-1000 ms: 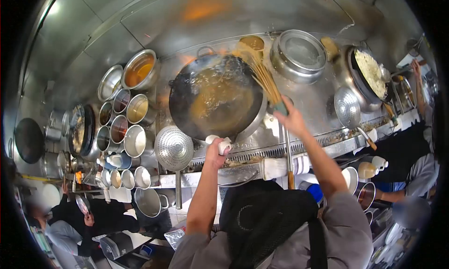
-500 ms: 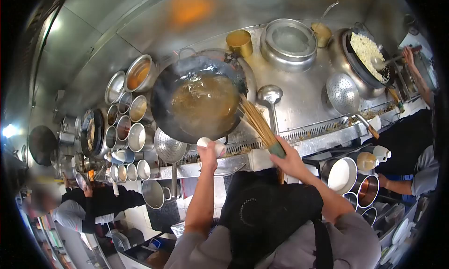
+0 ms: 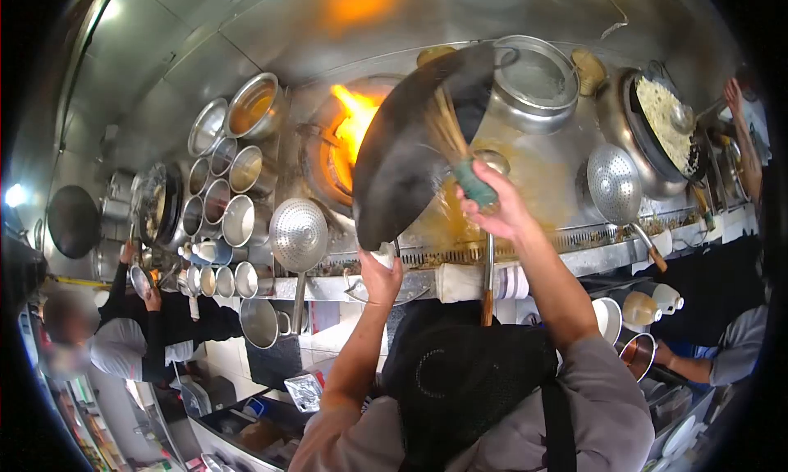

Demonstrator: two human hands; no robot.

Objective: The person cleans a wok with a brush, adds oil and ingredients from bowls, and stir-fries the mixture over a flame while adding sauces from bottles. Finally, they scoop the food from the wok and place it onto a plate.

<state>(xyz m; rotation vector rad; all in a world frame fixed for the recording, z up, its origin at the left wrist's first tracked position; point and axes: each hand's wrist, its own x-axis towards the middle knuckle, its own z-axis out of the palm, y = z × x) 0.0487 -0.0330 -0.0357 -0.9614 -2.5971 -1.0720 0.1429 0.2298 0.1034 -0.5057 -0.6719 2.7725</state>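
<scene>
A large black wok [image 3: 398, 156] is tipped up on its side toward the right, off the burner. My left hand [image 3: 381, 283] is closed at its near rim with a folded white cloth [image 3: 383, 256] between. In my right hand [image 3: 502, 209] is a bamboo wok brush [image 3: 474, 181] with a green-wrapped grip. Its bristles reach to the wok's inner side, blurred by motion. Brownish water [image 3: 529, 194] spreads over the steel stovetop beside the wok. A ladle [image 3: 489, 258] lies there, its bowl partly behind my right hand.
Flames [image 3: 355, 126] rise from the uncovered burner at left. Seasoning pots [image 3: 239, 220] and a perforated strainer [image 3: 298, 232] stand left; another strainer [image 3: 614, 183] lies right. A lidded pot [image 3: 535, 76] sits behind. Co-workers are on both sides, one by a wok of rice [image 3: 663, 123].
The wok has gone from flat on the burner to tilted rightward, its water poured onto the stovetop. Flames now show. My right hand has raised the brush up toward the wok.
</scene>
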